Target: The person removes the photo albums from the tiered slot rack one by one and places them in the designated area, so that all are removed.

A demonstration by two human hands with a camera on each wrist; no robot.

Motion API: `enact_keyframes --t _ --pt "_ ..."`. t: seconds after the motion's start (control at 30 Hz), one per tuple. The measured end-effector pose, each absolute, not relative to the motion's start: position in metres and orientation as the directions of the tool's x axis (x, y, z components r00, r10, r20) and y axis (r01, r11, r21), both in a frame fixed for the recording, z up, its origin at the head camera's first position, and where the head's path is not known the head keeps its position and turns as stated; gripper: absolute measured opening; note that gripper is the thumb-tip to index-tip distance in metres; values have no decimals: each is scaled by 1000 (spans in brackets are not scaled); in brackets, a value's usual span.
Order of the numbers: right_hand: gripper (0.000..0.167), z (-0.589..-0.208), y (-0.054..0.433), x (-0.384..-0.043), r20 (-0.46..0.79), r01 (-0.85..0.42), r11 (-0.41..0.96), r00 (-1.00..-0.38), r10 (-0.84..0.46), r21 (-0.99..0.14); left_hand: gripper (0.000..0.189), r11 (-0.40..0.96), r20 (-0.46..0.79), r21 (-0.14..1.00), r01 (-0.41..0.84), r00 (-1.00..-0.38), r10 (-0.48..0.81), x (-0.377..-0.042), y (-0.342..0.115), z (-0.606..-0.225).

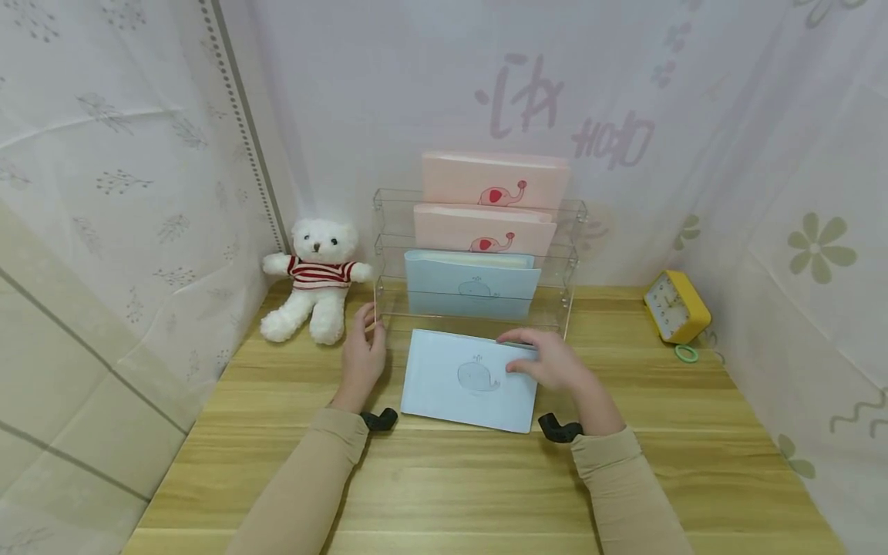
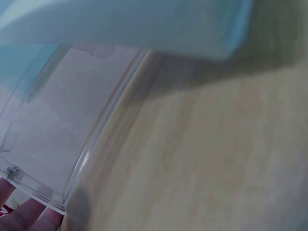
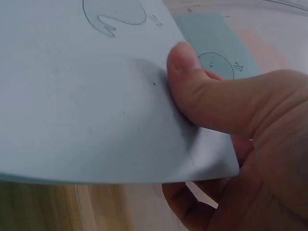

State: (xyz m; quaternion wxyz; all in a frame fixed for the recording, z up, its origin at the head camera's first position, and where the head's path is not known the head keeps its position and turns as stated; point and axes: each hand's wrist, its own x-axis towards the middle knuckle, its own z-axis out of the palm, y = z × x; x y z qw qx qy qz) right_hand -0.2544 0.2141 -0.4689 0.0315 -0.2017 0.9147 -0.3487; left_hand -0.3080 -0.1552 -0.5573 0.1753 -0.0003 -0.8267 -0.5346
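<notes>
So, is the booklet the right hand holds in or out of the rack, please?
Out: the booklet is pinched in the right hand, in front of the rack.

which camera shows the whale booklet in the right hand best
The head view: it shows nearly the whole cover of the pale blue whale booklet. The right wrist view is closer but cuts much of it off; the left wrist view shows only a blurred part along the top.

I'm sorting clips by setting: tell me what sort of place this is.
Likely a home study corner, perhaps a child's: a clear rack holding booklets, a white teddy bear and a yellow clock suggest it.
</notes>
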Motion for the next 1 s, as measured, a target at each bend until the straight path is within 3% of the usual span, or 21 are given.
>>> enact_keyframes --t 0.43,0.73,1.0 --pt "50 -478 219 -253 -95 -348 697 -854 -512 -627 47 419 285 888 188 -942 -180 -307 -156 -556" --pt "57 -492 215 -252 -177 -377 631 -749 -638 -678 47 422 305 882 211 -937 -169 -308 -156 -556" --pt "51 -496 211 -250 -221 -391 630 -706 -673 -671 45 424 284 886 189 -943 -172 -305 -156 -556"
